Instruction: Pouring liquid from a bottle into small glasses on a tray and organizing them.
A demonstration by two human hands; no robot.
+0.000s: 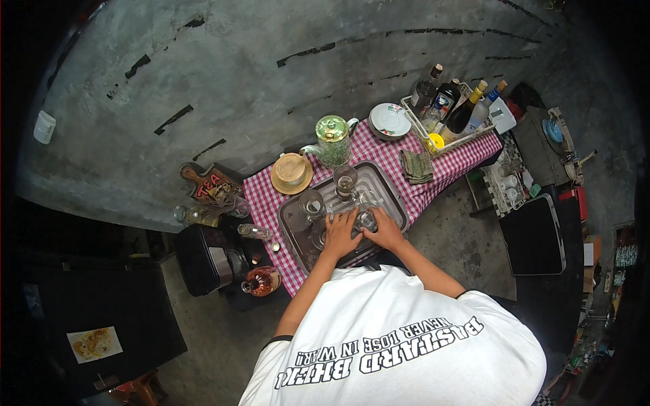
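My left hand (340,235) and my right hand (386,233) come together over the near part of a dark rectangular tray (291,247). Between them stands a clear drinking glass (366,220), its sides framed by both thumbs and forefingers. The left hand's other fingers are spread; the right hand's curl along the glass's right side. Left of my left hand is another glass (318,237), partly hidden. Farther back on the tray are a clear glass mug (311,204) and a second mug (344,181).
A checked cloth (443,177) covers the table. Behind the tray stand a green-patterned teapot (333,139), a lidded cup on a saucer (291,169) and stacked plates (390,122). Right are a folded cloth (416,166) and a bottle rack (467,140). Left are a glass jar (254,231) and an amber bottle (261,281).
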